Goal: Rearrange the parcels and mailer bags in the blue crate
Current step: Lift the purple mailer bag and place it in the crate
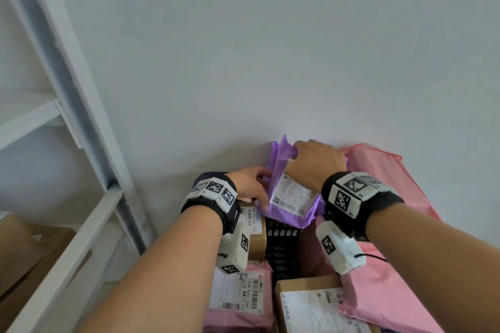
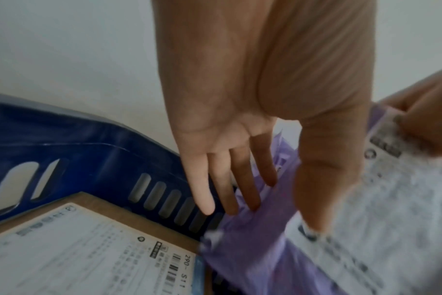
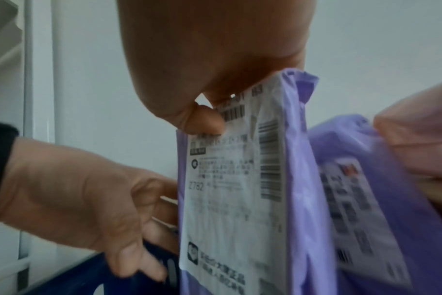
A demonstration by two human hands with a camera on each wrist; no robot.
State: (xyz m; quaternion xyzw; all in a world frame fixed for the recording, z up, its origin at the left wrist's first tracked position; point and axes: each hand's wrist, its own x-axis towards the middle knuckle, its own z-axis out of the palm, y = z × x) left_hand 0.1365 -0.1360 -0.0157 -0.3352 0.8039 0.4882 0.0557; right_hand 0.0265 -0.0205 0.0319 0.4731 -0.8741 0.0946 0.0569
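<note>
Two pink mailer bags (image 1: 400, 197) flank cardboard parcels (image 1: 311, 303) beside shelving (image 1: 81, 121).

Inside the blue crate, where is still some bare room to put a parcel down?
One free patch: the dark crate floor in the middle, bordered by the brown box on the left, the pink bags on the right, the labelled box in front. The far end is crowded: both hands hold the purple bag.

You get soft, even, fairly bright light on the pale wall (image 1: 270, 48) in your head view, with no hard shadows or glare. Straight lines bow at the edges. Both wrist views are dimmer and grainy; the purple mailer bag (image 2: 265, 249) smears with motion blur
</note>
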